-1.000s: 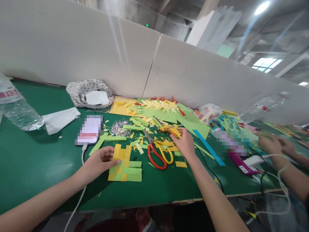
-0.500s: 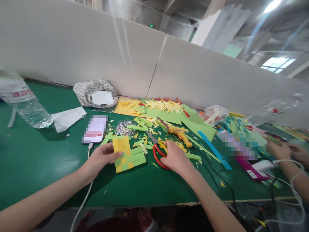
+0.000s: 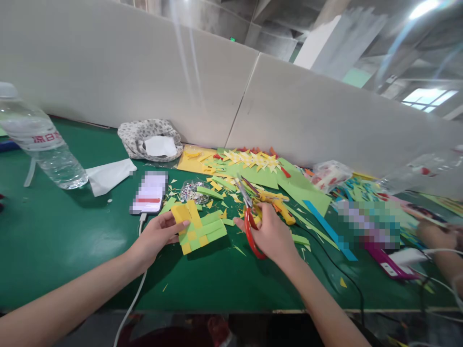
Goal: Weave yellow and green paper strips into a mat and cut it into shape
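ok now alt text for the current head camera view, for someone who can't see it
The left hand holds a woven yellow and green paper piece, while the right hand grips scissors with red and yellow handles. Paper scraps, a yellow glue gun and a charging phone lie on the green table.

From where I'm standing, the big clear water bottle [image 3: 60, 154] at the left has red Chinese characters on its label [image 3: 42, 139]; I can make out 凉白, with the next one curving out of sight. High at the back, a small green lit sign [image 3: 232, 39] is too tiny to read.
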{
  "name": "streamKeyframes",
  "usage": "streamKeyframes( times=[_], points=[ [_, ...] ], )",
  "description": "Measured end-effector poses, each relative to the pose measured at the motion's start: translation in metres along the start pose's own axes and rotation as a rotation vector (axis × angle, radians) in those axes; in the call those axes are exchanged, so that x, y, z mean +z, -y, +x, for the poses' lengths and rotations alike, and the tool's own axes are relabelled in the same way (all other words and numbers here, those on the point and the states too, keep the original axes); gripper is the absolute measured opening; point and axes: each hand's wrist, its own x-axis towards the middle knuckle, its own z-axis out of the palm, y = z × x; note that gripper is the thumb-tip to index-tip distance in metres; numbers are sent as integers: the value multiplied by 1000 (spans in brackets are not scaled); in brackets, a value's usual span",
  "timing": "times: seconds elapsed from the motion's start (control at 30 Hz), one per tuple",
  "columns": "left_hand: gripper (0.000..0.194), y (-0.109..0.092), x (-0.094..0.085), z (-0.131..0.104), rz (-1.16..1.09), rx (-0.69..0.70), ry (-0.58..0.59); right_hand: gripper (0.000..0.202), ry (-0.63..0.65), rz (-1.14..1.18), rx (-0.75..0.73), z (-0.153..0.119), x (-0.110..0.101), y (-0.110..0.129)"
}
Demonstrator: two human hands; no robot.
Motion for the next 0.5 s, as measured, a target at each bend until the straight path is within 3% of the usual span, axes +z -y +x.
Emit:
streamKeyframes(
  times=[0.23,0.5],
  points=[
    [40,3,1,1,-81,31,22,50,61,-53,-292,-33,17,36],
    [34,4,-3,4,-118,49,52,49,-6,-120,-333,-42,29,40]
  ],
)
